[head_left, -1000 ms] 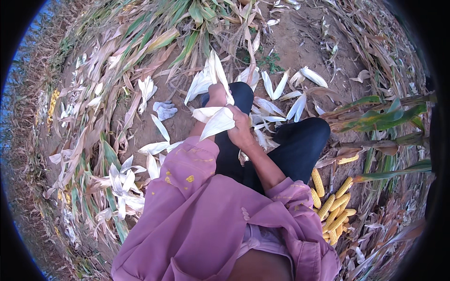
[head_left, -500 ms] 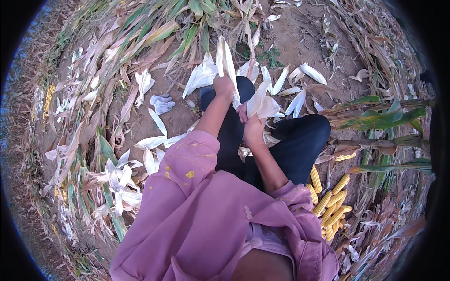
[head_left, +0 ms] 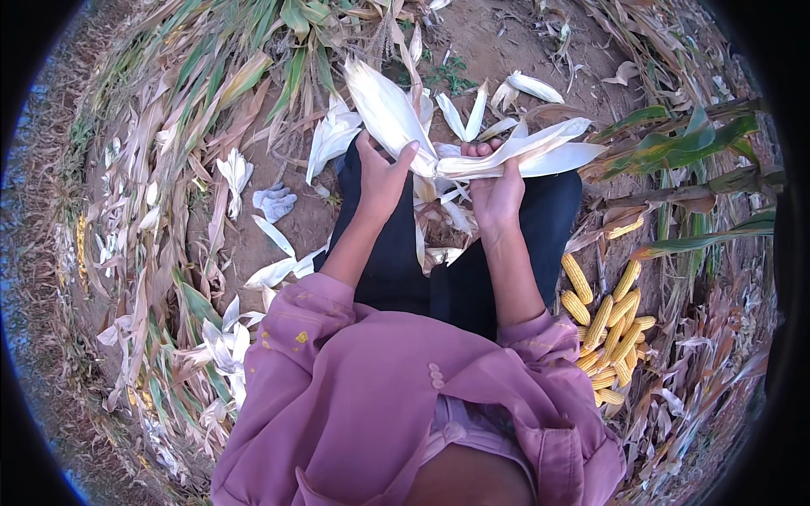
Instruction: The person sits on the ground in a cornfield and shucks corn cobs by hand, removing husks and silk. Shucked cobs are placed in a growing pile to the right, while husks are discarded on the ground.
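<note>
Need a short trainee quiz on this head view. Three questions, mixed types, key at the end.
1. Multiple choice: where is the pile of bare yellow corn ears?
A) Between the knees
B) To the person's right
C) Straight ahead, beyond the knees

2. True or false: the crumpled pale-grey piece of cloth lies to the left of the dark cloth trousers.

3. Short answer: what are the bare left hand and the bare right hand both touching?

Key
1. B
2. True
3. A pale, papery corn husk, its leaves spread out to both sides.
</note>
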